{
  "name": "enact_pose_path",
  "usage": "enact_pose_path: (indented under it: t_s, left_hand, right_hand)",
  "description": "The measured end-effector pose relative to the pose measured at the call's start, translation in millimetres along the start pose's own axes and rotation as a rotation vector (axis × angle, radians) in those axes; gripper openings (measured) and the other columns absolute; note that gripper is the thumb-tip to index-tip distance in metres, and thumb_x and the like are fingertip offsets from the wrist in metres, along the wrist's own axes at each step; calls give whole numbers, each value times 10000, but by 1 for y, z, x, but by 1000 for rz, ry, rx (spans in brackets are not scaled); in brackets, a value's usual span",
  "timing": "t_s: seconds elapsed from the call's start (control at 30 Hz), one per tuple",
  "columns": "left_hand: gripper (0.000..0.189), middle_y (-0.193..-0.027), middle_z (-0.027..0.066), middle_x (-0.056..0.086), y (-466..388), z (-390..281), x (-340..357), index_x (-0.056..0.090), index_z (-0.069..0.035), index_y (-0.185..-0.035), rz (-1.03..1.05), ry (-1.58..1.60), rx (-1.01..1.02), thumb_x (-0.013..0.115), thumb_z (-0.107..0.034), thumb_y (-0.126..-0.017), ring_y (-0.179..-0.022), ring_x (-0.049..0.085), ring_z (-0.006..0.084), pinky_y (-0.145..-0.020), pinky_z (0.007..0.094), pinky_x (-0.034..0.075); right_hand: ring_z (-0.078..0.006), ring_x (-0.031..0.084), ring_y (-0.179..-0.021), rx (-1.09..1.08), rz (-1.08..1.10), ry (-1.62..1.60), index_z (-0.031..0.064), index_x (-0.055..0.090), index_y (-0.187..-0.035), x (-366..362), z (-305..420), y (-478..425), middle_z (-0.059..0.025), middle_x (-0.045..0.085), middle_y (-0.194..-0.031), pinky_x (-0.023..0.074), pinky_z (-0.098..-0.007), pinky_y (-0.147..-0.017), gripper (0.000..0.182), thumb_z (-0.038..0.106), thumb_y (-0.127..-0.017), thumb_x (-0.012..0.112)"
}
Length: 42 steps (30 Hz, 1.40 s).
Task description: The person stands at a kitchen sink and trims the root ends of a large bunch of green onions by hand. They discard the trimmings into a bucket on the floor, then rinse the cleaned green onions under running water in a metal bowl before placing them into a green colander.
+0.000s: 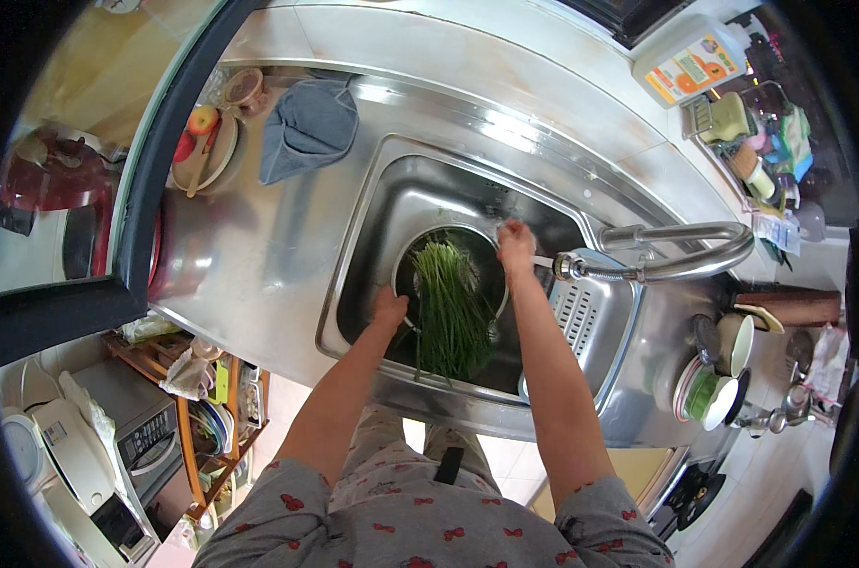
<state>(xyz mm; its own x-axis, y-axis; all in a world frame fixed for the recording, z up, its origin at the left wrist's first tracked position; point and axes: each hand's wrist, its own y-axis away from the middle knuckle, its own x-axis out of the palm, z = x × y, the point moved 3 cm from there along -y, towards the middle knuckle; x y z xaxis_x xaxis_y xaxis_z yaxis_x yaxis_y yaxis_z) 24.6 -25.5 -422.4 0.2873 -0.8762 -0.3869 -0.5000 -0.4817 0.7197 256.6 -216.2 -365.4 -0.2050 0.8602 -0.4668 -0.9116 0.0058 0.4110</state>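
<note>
A long bundle of thin green chives or similar leafy stalks (449, 312) lies in a round metal bowl (502, 307) inside the stainless steel sink (408, 186). The stalks hang over the bowl's near rim. My left hand (389, 308) grips the rim on the left side, its thumb towards the inside. At the upper right of the bowl is my right hand (516, 246), fingers curled and slightly blurred; whether it holds the rim or something small cannot be seen. Just right of that wrist is the faucet's spout (565, 268), with a short pale stream, apparently water, at its mouth.
A perforated drain tray (578, 316) covers the sink's right part, below the curved faucet pipe (713, 248). Leftward on the counter are a grey-blue cloth (308, 128) and a plate (220, 167) with fruit and a knife. Stacked bowls (706, 397) stand at the right.
</note>
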Motion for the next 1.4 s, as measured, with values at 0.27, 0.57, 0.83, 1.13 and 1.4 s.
enact_pose_path:
  t_s: [0.27,0.57,0.83,1.13,1.4]
  left_hand:
    - [585,-1353,179,476,33,-42,-22,372,-57,-1404,-272,-173,394,610,-125,-874,-1224,459,313,-1011,435,382]
    - [799,-1495,174,307,15,-38,35,197,-59,-1494,79,312,-191,597,-420,-904,-1321,367,337,-1063,463,331]
    - [857,-1513,145,283,-15,-39,63,194,-104,-1499,368,618,-356,666,-431,-863,-1337,347,347,-1011,511,381]
    - [692,-1533,154,243,-9,-94,58,304,-81,-1462,573,717,-269,640,-301,-898,-1387,279,308,-1094,494,266]
    - [586,-1279,131,538,-71,-35,85,363,-70,-1422,502,732,-181,602,-212,-906,-1097,557,299,-887,462,471]
  right_hand:
    - [-384,515,-1201,174,147,524,-7,397,-1343,60,-52,65,-245,518,-1299,430,-462,-966,780,468,-791,675]
    - [-354,484,-1246,130,354,372,-37,380,-1361,70,-87,73,-226,483,-1361,401,-409,-1004,723,378,-844,667]
    - [-278,503,-1188,122,425,126,10,341,-1425,70,-98,66,-171,512,-1332,393,-366,-983,724,345,-868,659]
    - [-327,293,-1381,534,348,-565,201,263,-1503,14,-136,29,-112,304,-1524,235,-501,-1099,759,352,-858,635]
    - [-296,390,-1311,281,185,-89,105,320,-1470,21,-80,46,-132,418,-1439,301,-414,-1061,772,348,-837,691]
